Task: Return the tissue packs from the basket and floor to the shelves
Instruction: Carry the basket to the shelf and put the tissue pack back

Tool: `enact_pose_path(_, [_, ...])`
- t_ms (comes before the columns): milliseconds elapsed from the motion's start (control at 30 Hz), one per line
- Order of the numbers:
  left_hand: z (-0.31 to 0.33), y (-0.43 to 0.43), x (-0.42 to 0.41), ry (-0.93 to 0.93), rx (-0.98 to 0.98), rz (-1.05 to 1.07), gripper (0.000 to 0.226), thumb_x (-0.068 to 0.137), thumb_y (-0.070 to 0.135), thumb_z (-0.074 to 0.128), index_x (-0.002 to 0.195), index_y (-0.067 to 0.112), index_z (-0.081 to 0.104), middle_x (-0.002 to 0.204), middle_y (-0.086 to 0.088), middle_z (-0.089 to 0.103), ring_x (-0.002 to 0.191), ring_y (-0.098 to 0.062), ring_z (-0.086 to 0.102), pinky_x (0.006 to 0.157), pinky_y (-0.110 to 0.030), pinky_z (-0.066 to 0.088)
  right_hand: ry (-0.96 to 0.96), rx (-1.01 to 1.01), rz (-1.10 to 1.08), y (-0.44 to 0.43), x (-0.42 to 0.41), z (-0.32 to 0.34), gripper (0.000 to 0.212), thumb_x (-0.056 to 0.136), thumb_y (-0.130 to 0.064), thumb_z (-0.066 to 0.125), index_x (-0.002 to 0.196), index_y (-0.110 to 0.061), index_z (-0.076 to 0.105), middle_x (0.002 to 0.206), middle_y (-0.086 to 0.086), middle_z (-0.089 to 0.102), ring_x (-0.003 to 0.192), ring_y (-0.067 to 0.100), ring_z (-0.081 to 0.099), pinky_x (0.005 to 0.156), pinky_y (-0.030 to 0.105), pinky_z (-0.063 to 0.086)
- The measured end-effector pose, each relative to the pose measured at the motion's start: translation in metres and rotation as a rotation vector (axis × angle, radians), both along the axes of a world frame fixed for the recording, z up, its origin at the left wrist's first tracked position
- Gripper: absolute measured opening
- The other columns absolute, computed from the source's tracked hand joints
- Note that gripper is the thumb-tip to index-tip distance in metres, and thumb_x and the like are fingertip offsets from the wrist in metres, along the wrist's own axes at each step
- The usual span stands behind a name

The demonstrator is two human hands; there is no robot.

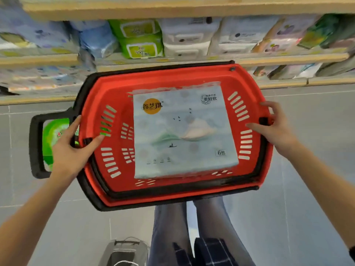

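Note:
A red plastic basket (255,175) with a black rim and black handle (36,146) fills the middle of the head view. A large pale blue tissue pack (184,135) with a landscape print lies flat inside it. My left hand (71,152) grips the basket's left rim, thumb inside. My right hand (272,125) holds the right rim, fingers spread over the edge. A green pack (52,135) lies on the floor under the handle, partly hidden by my left hand and the basket.
Wooden shelves (288,60) run across the top, stocked with tissue and wipe packs, among them green wipes (142,39) and white packs (186,39). Grey tiled floor (307,150) lies below. My legs (192,227) and a grey bag (124,252) sit at the bottom.

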State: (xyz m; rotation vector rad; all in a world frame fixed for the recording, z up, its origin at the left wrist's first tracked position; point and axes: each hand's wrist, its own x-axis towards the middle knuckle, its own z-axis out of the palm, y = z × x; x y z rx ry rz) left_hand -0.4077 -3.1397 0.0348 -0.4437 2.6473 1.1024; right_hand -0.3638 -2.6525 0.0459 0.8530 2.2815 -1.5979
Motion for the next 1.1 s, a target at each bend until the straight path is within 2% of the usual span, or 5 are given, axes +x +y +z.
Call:
enact_pose_path(333, [-0.171, 0.006, -0.049, 0.104, -0.095, -0.025, 0.069, 0.059, 0.077, 0.063, 0.121, 0.069, 0.035, 0.118, 0.013, 0.063, 0.105, -0.006, 0.06, 0.1, -0.035, 0.044, 0.018, 0.169, 0.015, 0.009, -0.026, -0.167, 0.069, 0.064, -0.011, 0.08, 0.109, -0.043, 0.039, 0.092, -0.013, 0.058, 0.07, -0.005, 0.065, 0.05, 0.012, 0.051])
enact_pose_path(467, [-0.235, 0.021, -0.062, 0.159, -0.109, 0.001, 0.052, 0.07, 0.075, 0.056, 0.117, 0.072, 0.036, 0.117, 0.013, 0.062, 0.107, -0.004, 0.059, 0.096, -0.025, 0.045, -0.004, 0.173, 0.019, 0.023, -0.034, -0.229, 0.074, 0.06, -0.021, 0.083, 0.111, -0.048, 0.037, 0.097, -0.011, 0.06, 0.08, 0.009, 0.066, 0.061, 0.03, 0.055])
enact_pose_path(633, [-0.301, 0.041, -0.071, 0.197, -0.096, 0.05, 0.042, 0.08, 0.07, 0.049, 0.12, 0.069, 0.037, 0.124, 0.021, 0.055, 0.105, 0.024, 0.048, 0.095, -0.013, 0.04, 0.054, 0.195, 0.022, 0.04, -0.054, -0.285, 0.075, 0.06, -0.018, 0.083, 0.109, -0.049, 0.037, 0.097, -0.015, 0.059, 0.076, -0.002, 0.066, 0.057, 0.021, 0.055])
enact_pose_path(967, [-0.306, 0.06, -0.094, 0.268, -0.065, 0.007, 0.044, 0.083, 0.061, 0.051, 0.125, 0.065, 0.036, 0.117, 0.037, 0.044, 0.098, 0.031, 0.042, 0.086, 0.006, 0.03, 0.021, 0.193, 0.025, 0.05, -0.077, -0.295, 0.08, 0.046, -0.038, 0.083, 0.108, -0.048, 0.033, 0.095, -0.014, 0.057, 0.074, -0.009, 0.064, 0.05, 0.008, 0.048])
enact_pose_path(1100, [-0.297, 0.06, -0.092, 0.162, -0.083, -0.054, 0.073, 0.076, 0.061, 0.055, 0.142, 0.038, 0.033, 0.121, 0.018, 0.055, 0.106, 0.007, 0.052, 0.092, -0.005, 0.033, -0.056, 0.186, 0.071, 0.049, -0.076, -0.29, 0.083, 0.053, -0.033, 0.081, 0.118, -0.04, 0.029, 0.105, -0.003, 0.057, 0.087, 0.009, 0.065, 0.066, 0.03, 0.055])
